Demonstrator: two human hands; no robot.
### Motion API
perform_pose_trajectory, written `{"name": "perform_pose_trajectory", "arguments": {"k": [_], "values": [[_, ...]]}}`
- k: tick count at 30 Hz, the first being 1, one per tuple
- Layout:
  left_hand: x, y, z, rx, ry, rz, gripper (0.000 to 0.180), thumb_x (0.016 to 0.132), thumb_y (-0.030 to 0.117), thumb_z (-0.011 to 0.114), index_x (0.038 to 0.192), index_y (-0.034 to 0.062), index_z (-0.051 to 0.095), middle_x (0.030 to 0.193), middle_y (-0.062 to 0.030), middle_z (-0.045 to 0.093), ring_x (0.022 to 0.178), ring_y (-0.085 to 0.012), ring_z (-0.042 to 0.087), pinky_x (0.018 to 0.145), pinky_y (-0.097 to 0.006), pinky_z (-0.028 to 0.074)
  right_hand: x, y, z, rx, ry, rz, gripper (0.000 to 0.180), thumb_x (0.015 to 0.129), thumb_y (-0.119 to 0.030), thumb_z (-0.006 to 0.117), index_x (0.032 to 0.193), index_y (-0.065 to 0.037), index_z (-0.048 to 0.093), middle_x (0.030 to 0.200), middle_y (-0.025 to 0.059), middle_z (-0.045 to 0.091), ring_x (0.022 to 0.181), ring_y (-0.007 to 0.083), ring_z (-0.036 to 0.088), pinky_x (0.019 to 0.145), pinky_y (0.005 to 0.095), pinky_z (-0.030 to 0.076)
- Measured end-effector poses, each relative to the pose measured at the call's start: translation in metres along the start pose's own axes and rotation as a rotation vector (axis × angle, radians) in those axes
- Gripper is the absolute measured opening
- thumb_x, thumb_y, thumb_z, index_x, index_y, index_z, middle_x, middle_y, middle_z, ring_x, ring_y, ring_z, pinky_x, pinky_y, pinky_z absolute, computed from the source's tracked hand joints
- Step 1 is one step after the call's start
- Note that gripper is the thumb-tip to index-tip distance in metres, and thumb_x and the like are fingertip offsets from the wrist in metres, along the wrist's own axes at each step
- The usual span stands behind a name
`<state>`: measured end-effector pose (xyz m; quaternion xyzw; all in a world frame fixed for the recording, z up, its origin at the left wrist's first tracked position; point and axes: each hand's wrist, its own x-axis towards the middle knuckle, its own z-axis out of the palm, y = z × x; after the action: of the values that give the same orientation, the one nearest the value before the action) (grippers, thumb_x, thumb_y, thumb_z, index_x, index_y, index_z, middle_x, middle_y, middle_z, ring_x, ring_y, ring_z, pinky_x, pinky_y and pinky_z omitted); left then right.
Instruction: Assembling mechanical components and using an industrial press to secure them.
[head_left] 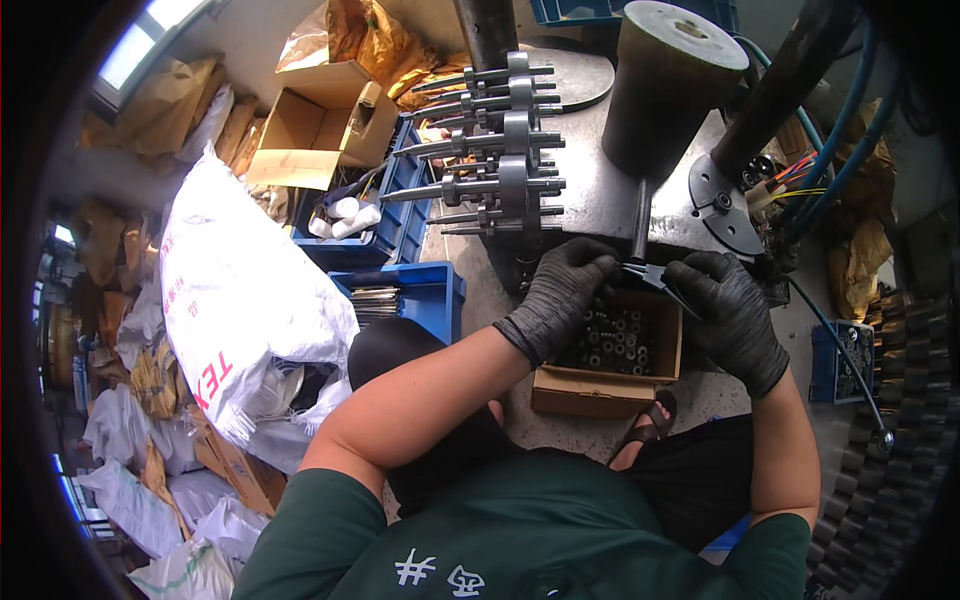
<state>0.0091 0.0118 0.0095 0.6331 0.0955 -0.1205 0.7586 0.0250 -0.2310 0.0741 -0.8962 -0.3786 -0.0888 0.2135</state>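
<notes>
My right hand (735, 318) wears a dark grey glove and is closed on pliers (652, 274), whose silvery jaws point left. Gloved the same way, my left hand (558, 298) pinches at the jaw tips; whatever its fingers hold is too small to make out. Both hands are just below a thin vertical rod (641, 222) that comes down from a heavy conical machine head (668, 100). Beneath them stands an open cardboard box (592, 394) with many small ring-shaped metal parts (622, 342) inside.
Left of the machine head, several spindle-like metal shafts (517, 172) are lined up. Blue bins (447, 300) and a large white sack (245, 300) sit to the left. Blue hoses (850, 110) hang at the right, above another blue bin (823, 365).
</notes>
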Motion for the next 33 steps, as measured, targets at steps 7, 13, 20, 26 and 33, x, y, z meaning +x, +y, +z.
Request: {"name": "perform_pose_trajectory", "arguments": {"k": [7, 13, 20, 26, 33], "values": [[0.000, 0.002, 0.001, 0.081, -0.004, 0.036, 0.024, 0.101, 0.015, 0.064, 0.117, -0.0027, 0.068, 0.096, -0.0092, 0.072, 0.084, -0.0148, 0.067, 0.080, -0.030, 0.055, 0.003, -0.002, -0.002, -0.015, 0.009, -0.031, 0.045, 0.073, 0.002, 0.073, 0.116, -0.007, 0.072, 0.112, 0.0168, 0.069, 0.101, 0.0362, 0.068, 0.084, 0.0435, 0.057], [-0.002, 0.007, 0.003, 0.161, -0.016, 0.063, 0.025, 0.102, 0.017, 0.062, 0.117, -0.0031, 0.067, 0.098, -0.0097, 0.071, 0.087, -0.0155, 0.067, 0.081, -0.030, 0.055, 0.004, 0.001, -0.007, -0.126, -0.037, -0.064, 0.040, 0.077, -0.008, 0.080, 0.116, -0.012, 0.074, 0.113, 0.0159, 0.070, 0.102, 0.0357, 0.069, 0.084, 0.0436, 0.058], [-0.005, 0.005, -0.004, -0.007, 0.006, 0.061, 0.030, 0.105, 0.019, 0.055, 0.124, -0.0028, 0.063, 0.104, -0.0121, 0.071, 0.093, -0.0183, 0.069, 0.089, -0.033, 0.055, 0.014, 0.000, -0.007, -0.066, -0.118, -0.042, 0.039, 0.081, -0.013, 0.079, 0.120, -0.014, 0.074, 0.108, 0.0161, 0.071, 0.092, 0.0343, 0.072, 0.081, 0.0428, 0.058], [0.025, -0.056, -0.018, -0.192, -0.242, 0.319, 0.034, 0.101, 0.014, 0.056, 0.132, 0.0028, 0.062, 0.126, -0.0185, 0.067, 0.117, -0.0284, 0.064, 0.107, -0.037, 0.050, 0.048, 0.025, 0.028, 0.358, 0.001, 0.302, 0.042, 0.088, -0.022, 0.073, 0.126, -0.006, 0.071, 0.106, 0.0223, 0.074, 0.096, 0.0314, 0.073, 0.086, 0.0396, 0.057], [0.022, -0.045, -0.025, 1.048, -0.337, 0.855, 0.047, 0.097, -0.009, 0.052, 0.143, -0.0029, 0.041, 0.130, -0.0170, 0.058, 0.121, -0.0270, 0.064, 0.102, -0.037, 0.055, 0.127, 0.034, 0.070, 0.683, -0.055, 0.596, 0.042, 0.088, -0.027, 0.067, 0.120, -0.001, 0.072, 0.082, 0.0153, 0.074, 0.073, 0.0212, 0.070, 0.072, 0.0354, 0.057]]}}
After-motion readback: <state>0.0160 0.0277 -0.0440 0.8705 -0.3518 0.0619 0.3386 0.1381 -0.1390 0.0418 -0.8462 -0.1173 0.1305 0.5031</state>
